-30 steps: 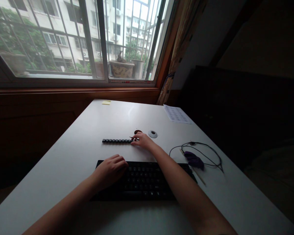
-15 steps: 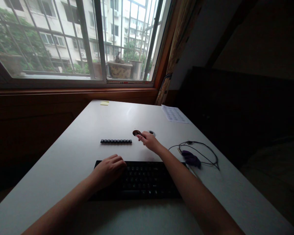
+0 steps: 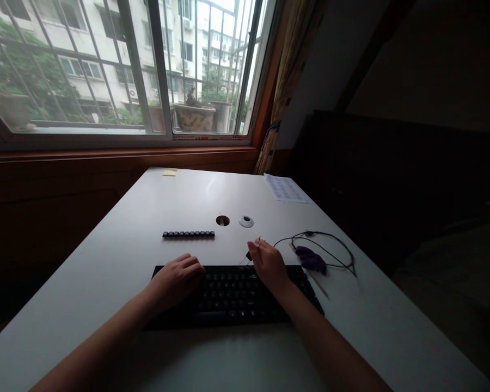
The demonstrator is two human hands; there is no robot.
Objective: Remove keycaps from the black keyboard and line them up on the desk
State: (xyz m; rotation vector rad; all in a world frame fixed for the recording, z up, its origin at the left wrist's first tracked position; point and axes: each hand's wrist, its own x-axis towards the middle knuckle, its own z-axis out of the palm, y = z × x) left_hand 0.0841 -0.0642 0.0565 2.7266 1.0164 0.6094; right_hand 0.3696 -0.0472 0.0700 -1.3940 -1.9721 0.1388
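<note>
A black keyboard (image 3: 228,296) lies in front of me on the white table. My left hand (image 3: 179,277) rests over its left part, fingers curled down onto it near the back edge; the fingertips and thumb are mostly hidden. Above the keyboard's back edge, right of the middle, my right hand (image 3: 267,261) is closed in a pinch. From it pokes a small dark keycap puller (image 3: 248,256) with thin wire ends pointing left and down. Behind the keyboard sits a straight row of black keycaps (image 3: 188,234), apart from both hands.
Farther back are a round cable hole (image 3: 222,221) in the table (image 3: 85,272) and its white ring cover (image 3: 246,221). On the right lie a coiled black cable (image 3: 343,239), a purple cloth-like bundle (image 3: 311,259) and a thin stick (image 3: 319,284). Printed paper (image 3: 286,189) and yellow notes (image 3: 170,172) lie at the back.
My right hand has drawn back from beside the cable hole to the keyboard's back edge, and the keycap puller now shows in it. My left hand stays on the keyboard. The view has shifted slightly.
</note>
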